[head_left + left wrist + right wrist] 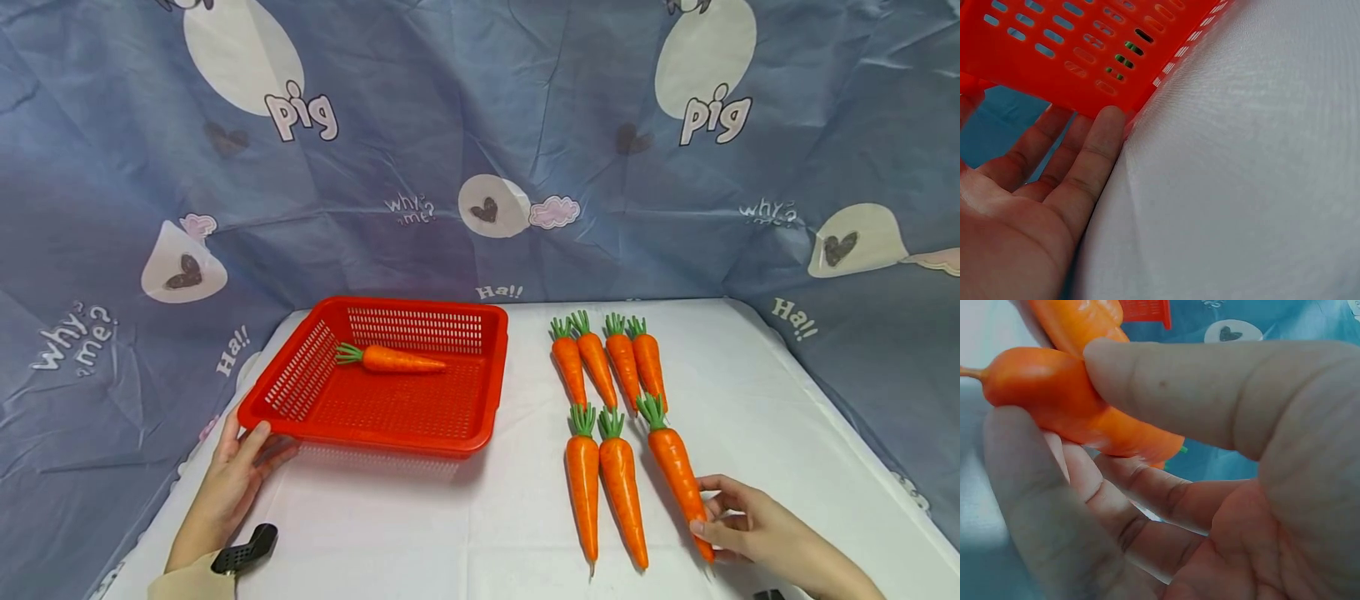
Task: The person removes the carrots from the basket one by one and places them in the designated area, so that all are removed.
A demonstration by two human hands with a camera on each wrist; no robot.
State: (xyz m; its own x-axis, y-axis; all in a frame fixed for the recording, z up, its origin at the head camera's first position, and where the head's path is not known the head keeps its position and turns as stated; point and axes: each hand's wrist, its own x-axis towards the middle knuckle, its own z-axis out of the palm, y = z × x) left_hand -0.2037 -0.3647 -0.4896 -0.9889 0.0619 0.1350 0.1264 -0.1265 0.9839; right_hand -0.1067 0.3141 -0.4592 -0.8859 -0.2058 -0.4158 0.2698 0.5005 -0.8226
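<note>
At the near left corner of the red plastic basket, my left hand holds the rim, thumb on top and other fingers around the corner. The left wrist view shows its fingers against the slotted basket wall. One carrot with green stalks lies inside the basket. With thumb and fingers, my right hand pinches the tapered lower end of another carrot, whose green top points away from me. The right wrist view shows the thumb across this orange carrot.
Two carrots lie side by side just left of the held one. Behind them is a back row of several carrots. White cloth covers the table; a blue printed curtain hangs around it.
</note>
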